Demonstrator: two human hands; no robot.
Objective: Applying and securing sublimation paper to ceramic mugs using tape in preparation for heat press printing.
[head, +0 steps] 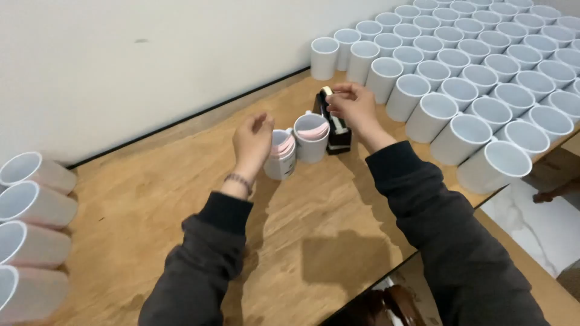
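We look down on a wooden counter [181,199] set against a white wall. Near the middle of it, toward the wall edge, stand two white mugs with pink paper curled inside: one [281,154] right at our left hand [252,142], the other [312,137] just beside it, between the first mug and a black tape dispenser [335,124]. They sit close together, so both hands reach them and the dispenser without shifting.

Our left grip is released: the fingers are loosely curled and spread above the nearer mug, holding nothing, though the palm may brush its rim; we cannot tell for certain. Our right hand [356,104] sits on top of the dispenser, its fingertips pinched at the roll end, as if on the tape; the tape strip itself is too small to make out.

Along the right side, up to the far right corner, upright white mugs [465,84] stand packed in tight rows, mouths up, which keeps them within reach and stable. At the left edge more mugs [33,229] lie on their sides in a column, mouths toward us, apart from the rest. Beyond the right edge a pale tiled floor [538,226] shows.
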